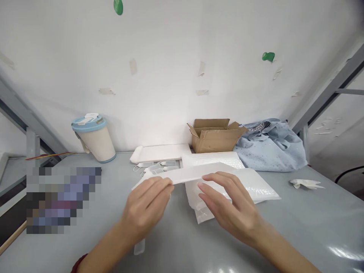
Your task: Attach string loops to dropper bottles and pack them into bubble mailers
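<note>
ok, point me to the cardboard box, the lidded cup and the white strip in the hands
cardboard box [215, 139]: head view, on its front wall.
lidded cup [96, 143]: head view, on its cream body below the blue lid.
white strip [187, 175]: head view, on its middle span between the two hands.

Two hands showing, one cup standing, one cardboard box sitting, one blue cloth bundle lying, two green stickers clinging.

White padded mailer held flat, lifted above grey tabletop centre, long side crosswise; similar mailers stacked beneath.
</note>
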Available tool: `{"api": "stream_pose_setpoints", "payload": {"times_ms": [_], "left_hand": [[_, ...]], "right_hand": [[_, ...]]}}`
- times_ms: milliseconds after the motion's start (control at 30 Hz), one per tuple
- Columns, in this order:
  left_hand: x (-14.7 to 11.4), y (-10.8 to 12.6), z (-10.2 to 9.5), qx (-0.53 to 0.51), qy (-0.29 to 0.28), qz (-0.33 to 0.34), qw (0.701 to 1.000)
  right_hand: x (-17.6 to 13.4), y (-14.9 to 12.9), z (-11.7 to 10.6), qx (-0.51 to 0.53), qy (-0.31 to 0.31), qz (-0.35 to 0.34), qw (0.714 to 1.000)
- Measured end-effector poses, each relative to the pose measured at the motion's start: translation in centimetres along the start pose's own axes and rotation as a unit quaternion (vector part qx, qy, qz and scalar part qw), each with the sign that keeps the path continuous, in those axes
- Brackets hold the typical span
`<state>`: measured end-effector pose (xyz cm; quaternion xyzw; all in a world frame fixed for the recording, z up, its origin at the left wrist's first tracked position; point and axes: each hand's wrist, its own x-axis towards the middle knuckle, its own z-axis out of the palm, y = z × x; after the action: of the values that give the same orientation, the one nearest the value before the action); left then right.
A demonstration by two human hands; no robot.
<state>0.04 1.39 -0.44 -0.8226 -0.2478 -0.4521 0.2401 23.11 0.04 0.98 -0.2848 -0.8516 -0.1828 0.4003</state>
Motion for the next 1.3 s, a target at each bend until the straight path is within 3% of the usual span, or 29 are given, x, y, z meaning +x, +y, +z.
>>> {"api": "stream_pose_setpoints", "payload": {"times_ms": [133, 233, 300, 367, 433, 533, 600, 633, 700, 800, 933, 1067, 1167, 1300], "left_hand": [[0.3, 1.8, 0.2, -0.012, -0.025, 0.071, 0.997], [0.3, 2.5, 0.3, -0.04, -0.056, 0.073, 0.995], [0.3, 2.1, 0.2, -0.04, -0.056, 0.002, 0.998], [0.5, 1.1, -0.2, -0.031, -0.058, -0.15, 0.987], [0.8, -0.2, -0.8, -0.051, -0.098, -0.352, 0.929], [1.5, -1.5, -1.6, -0.218, -0.2, -0.585, 0.755], [1.8, -1.4, -1.7, -0.364, -0.235, -0.634, 0.641], [1.9, -1.2, -1.5, -0.422, -0.236, -0.636, 0.602], [2.0, -0.4, -1.2, -0.486, -0.225, -0.624, 0.569], [2.2, 0.6, -0.9, -0.52, -0.234, -0.588, 0.574], [2.5, 1.1, -1.2, -0.502, -0.285, -0.557, 0.596], [2.7, 1.4, -1.3, -0.459, -0.309, -0.559, 0.618], [2.6, 1.9, -1.0, -0.451, -0.297, -0.559, 0.629], [2.1, 2.1, -0.5, -0.399, -0.284, -0.554, 0.673]], "right_hand": [[-0.1, 0.0, 0.8, -0.106, -0.052, -0.024, 0.993], [-0.1, 0.6, 1.0, -0.119, -0.1, -0.014, 0.988], [-0.2, 0.9, 1.2, -0.125, -0.116, 0.006, 0.985], [-0.3, 1.0, 1.2, -0.135, -0.119, 0.022, 0.983], [-0.4, 1.0, 1.3, -0.14, -0.117, 0.028, 0.983], [-0.5, 0.8, 1.5, -0.134, -0.121, 0.032, 0.983], [-0.5, 0.5, 1.5, -0.11, -0.14, 0.038, 0.983], [-0.5, 0.3, 1.4, -0.091, -0.158, 0.042, 0.982], [-0.5, -0.3, 1.3, -0.047, -0.203, 0.049, 0.977], [-0.4, -1.0, 1.1, -0.01, -0.248, 0.05, 0.968], [-0.4, -1.4, 1.0, 0.005, -0.257, 0.056, 0.965], [-0.5, -1.6, 1.0, 0.019, -0.226, 0.04, 0.973], [-0.5, -2.0, 1.2, 0.0, -0.198, 0.007, 0.98], [-0.5, -2.5, 1.5, -0.023, -0.161, -0.032, 0.986]]}}
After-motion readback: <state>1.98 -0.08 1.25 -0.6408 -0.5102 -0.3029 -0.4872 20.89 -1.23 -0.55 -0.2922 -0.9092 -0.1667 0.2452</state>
